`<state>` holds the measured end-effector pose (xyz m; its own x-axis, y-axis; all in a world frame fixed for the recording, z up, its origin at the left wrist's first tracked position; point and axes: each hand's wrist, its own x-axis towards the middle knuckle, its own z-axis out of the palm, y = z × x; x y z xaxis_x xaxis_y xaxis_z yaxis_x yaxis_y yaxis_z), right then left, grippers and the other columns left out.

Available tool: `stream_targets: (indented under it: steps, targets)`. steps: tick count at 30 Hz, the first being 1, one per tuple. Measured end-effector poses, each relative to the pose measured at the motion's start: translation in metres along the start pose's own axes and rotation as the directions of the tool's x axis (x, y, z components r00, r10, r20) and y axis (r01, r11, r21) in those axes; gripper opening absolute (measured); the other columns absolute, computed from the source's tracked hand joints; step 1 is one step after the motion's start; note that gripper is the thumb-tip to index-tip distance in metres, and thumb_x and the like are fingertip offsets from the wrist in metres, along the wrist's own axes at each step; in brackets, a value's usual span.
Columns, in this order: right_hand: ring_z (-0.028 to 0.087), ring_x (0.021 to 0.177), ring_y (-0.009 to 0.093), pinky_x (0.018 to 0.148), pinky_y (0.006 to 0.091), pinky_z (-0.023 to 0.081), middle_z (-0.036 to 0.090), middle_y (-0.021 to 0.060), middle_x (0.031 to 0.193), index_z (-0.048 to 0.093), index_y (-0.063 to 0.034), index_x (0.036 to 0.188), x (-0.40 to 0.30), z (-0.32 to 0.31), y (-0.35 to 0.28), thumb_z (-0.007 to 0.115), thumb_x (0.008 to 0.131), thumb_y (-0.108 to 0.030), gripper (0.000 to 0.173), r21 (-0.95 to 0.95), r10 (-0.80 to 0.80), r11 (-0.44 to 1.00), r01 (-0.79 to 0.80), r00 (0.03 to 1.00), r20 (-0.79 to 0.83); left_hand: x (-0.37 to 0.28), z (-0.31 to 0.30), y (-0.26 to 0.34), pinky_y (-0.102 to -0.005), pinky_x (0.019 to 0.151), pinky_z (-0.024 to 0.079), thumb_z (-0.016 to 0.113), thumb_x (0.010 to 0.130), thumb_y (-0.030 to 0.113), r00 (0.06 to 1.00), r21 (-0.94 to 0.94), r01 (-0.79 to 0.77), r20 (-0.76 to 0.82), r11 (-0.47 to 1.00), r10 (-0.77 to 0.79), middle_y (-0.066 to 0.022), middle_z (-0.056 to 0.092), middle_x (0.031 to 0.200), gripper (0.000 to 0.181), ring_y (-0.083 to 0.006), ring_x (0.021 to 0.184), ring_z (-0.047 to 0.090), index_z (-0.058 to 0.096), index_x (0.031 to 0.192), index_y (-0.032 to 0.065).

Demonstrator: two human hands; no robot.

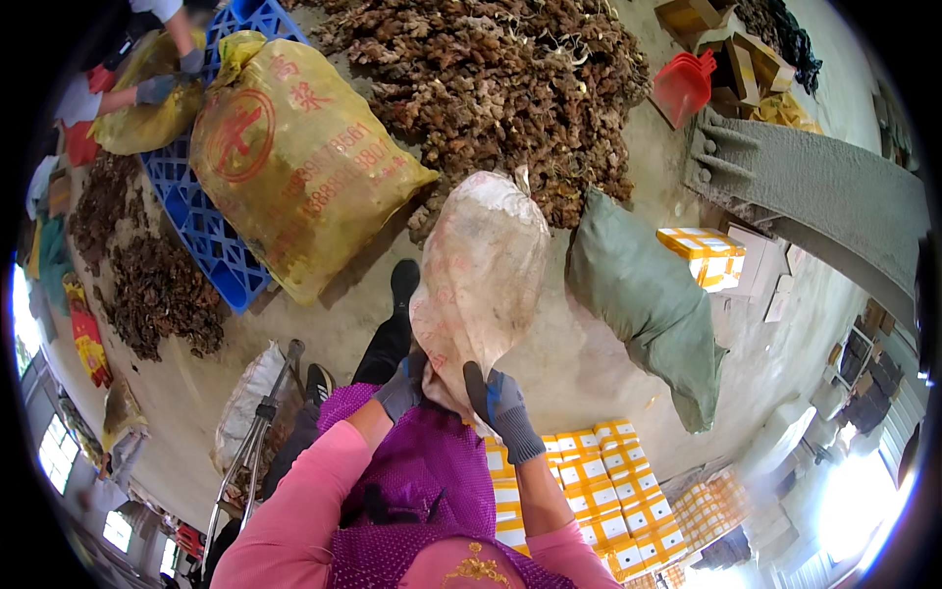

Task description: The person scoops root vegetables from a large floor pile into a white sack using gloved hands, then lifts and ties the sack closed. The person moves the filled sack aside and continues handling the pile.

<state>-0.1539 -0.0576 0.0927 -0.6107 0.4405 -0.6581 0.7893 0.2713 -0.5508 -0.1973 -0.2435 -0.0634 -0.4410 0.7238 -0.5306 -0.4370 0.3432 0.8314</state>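
A pale woven plastic sack (482, 258) with faded red print hangs in front of my body, its bulging part away from me. Both hands wear grey knitted gloves. On the left side of its gathered near end, my left hand (403, 384) grips the fabric. My right hand (499, 401) grips the other side, thumb up along the cloth. What the sack holds is hidden. Beyond its far end spreads a large heap of brown, knobbly roots, likely ginger (508, 96).
At left, a full yellow woven sack (309, 169) lies on a blue plastic pallet (195, 221). A green sack (640, 294) lies right. Taped white boxes (611, 501) stand stacked near me. A metal conveyor (802, 162), red dustpan (681, 85) and another person's gloved hands (156, 88) are farther off.
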Motion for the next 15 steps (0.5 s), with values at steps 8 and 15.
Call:
stream_targets:
  steps: [8,15]
  targets:
    - [0.059,0.061,0.038,0.055,0.0448,0.044,0.059,0.0230,0.067,0.059,-0.0008,0.072,0.040,0.041,-0.013,0.053,0.089,-0.029,0.033,-0.167,-0.338,0.924,0.343,0.939,0.059,0.045,-0.024,0.119,-0.0440,0.089,0.046,0.047,0.090,0.052,0.848,-0.907,0.412,0.345,0.090,-0.403,-0.0118,0.060,0.114,0.058,-0.0281,0.099,0.059,0.049,0.126,0.0068]
    - [0.062,0.076,0.034,0.064,0.0434,0.048,0.063,0.0204,0.086,0.059,-0.0039,0.088,0.073,-0.004,-0.051,0.049,0.090,-0.025,0.023,-0.014,-0.275,0.951,0.309,0.866,0.417,0.052,-0.047,0.055,-0.0337,0.065,0.051,0.057,0.083,0.023,0.876,-0.218,0.337,-0.284,0.916,-0.389,-0.0100,0.064,0.081,0.023,-0.0210,0.072,0.062,0.064,0.091,0.0020]
